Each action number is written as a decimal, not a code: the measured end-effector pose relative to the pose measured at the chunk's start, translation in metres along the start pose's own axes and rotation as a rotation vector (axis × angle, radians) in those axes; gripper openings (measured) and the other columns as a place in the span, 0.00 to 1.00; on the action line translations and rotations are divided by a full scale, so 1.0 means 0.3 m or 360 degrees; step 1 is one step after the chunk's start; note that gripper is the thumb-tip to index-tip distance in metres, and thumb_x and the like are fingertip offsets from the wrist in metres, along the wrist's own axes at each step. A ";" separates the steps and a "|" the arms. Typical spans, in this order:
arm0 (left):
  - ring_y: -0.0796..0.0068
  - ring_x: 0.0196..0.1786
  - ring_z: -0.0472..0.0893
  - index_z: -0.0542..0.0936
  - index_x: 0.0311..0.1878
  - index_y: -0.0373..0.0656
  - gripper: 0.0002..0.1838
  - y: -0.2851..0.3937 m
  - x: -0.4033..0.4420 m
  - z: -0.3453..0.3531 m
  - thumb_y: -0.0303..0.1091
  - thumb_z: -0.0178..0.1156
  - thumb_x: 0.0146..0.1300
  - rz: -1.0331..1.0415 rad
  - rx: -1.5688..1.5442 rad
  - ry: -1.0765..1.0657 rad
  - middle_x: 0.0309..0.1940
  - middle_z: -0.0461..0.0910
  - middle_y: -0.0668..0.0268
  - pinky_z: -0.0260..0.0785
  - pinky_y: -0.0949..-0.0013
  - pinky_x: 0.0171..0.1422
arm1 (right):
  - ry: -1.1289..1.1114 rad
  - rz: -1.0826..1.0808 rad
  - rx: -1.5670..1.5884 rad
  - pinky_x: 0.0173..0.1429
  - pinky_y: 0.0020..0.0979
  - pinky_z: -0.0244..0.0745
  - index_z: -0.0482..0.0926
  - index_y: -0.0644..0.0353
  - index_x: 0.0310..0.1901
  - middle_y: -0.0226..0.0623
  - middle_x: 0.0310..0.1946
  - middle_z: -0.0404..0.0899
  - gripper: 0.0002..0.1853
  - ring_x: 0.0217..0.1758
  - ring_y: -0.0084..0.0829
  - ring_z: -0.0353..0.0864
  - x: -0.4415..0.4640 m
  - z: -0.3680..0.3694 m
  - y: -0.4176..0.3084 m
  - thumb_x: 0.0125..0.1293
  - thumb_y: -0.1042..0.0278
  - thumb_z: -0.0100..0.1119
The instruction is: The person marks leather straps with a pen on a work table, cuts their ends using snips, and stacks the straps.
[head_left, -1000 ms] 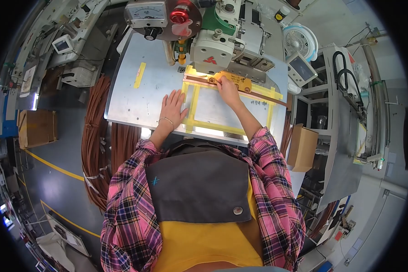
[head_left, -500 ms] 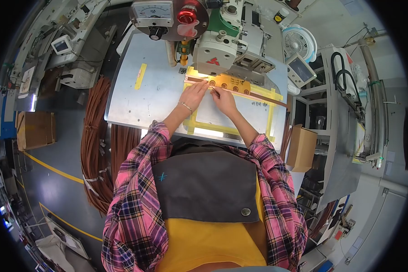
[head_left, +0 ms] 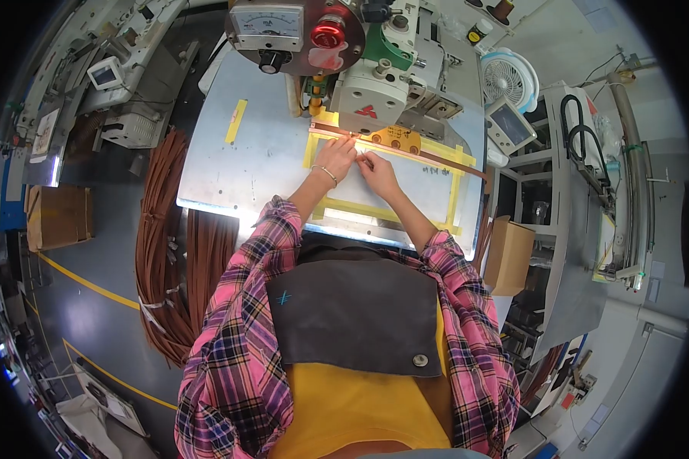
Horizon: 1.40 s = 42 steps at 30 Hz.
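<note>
A long, thin brown strip (head_left: 444, 161), apparently leather, lies across the sewing machine's pale work table (head_left: 245, 172), under the white machine head (head_left: 371, 103). My left hand (head_left: 335, 158) reaches forward, fingers stretched out together, with the tips on the strip beside the lit needle area. Close to its right, my right hand (head_left: 378, 173) has thumb and fingers pinched together just on the near side of the strip. What the pinch holds, if anything, is too small to make out. A yellow plate (head_left: 396, 138) with round holes and handwriting lies behind the strip, partly hidden by the machine head.
Yellow tape (head_left: 457, 195) marks a frame on the table. A dial meter (head_left: 266, 29) and red button (head_left: 328, 32) sit above. Bundles of brown strips (head_left: 159, 252) hang at left. At right are a small screen (head_left: 511, 125), a fan (head_left: 507, 81) and a cardboard box (head_left: 509, 256).
The camera view has shifted slightly. My left fingers look more drawn in at the strip, and my right hand stays pinched close by. More of the yellow plate is hidden behind the machine head.
</note>
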State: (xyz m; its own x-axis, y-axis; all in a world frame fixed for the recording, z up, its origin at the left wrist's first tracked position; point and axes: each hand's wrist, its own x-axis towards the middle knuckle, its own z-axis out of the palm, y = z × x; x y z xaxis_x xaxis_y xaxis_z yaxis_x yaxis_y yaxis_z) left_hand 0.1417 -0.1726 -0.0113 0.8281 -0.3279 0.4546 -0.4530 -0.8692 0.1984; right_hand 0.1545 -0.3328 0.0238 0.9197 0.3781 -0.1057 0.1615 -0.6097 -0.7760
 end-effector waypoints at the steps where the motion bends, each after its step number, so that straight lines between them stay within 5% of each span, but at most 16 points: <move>1: 0.67 0.61 0.70 0.75 0.40 0.42 0.10 0.001 0.001 0.002 0.29 0.53 0.53 -0.0008 -0.0007 -0.0004 0.52 0.74 0.64 0.62 0.64 0.60 | -0.0009 -0.0002 -0.0008 0.38 0.37 0.75 0.78 0.60 0.39 0.45 0.30 0.81 0.08 0.34 0.43 0.81 -0.007 -0.006 0.001 0.61 0.66 0.57; 6: 0.66 0.61 0.69 0.75 0.41 0.41 0.11 0.048 0.000 -0.004 0.29 0.51 0.54 -0.0106 -0.0012 -0.0076 0.54 0.74 0.63 0.61 0.64 0.61 | 0.0097 -0.0103 -0.0223 0.39 0.32 0.75 0.77 0.62 0.41 0.43 0.30 0.81 0.08 0.33 0.37 0.82 -0.081 -0.066 0.037 0.63 0.69 0.55; 19: 0.68 0.65 0.65 0.74 0.46 0.42 0.13 0.140 0.005 -0.012 0.29 0.51 0.57 -0.0207 0.0027 -0.0162 0.60 0.69 0.64 0.57 0.64 0.66 | 0.0451 -0.0214 -0.0870 0.36 0.39 0.75 0.71 0.54 0.47 0.38 0.40 0.69 0.21 0.37 0.42 0.78 -0.302 -0.166 0.150 0.49 0.77 0.60; 42: 0.68 0.66 0.65 0.73 0.45 0.44 0.11 0.163 0.001 -0.017 0.30 0.50 0.58 -0.0252 0.0138 -0.0244 0.60 0.70 0.64 0.55 0.62 0.67 | 0.0400 -0.0396 -0.0704 0.36 0.37 0.73 0.73 0.54 0.45 0.36 0.35 0.71 0.21 0.36 0.39 0.77 -0.303 -0.167 0.177 0.45 0.76 0.59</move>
State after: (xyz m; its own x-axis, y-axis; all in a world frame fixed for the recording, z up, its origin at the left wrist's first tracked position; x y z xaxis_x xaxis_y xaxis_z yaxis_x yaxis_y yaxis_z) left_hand 0.1181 -0.2131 0.0030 0.9301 -0.2315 0.2850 -0.2888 -0.9406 0.1785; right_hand 0.0973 -0.4344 0.0234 0.8830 0.4032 0.2403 0.4690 -0.7777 -0.4185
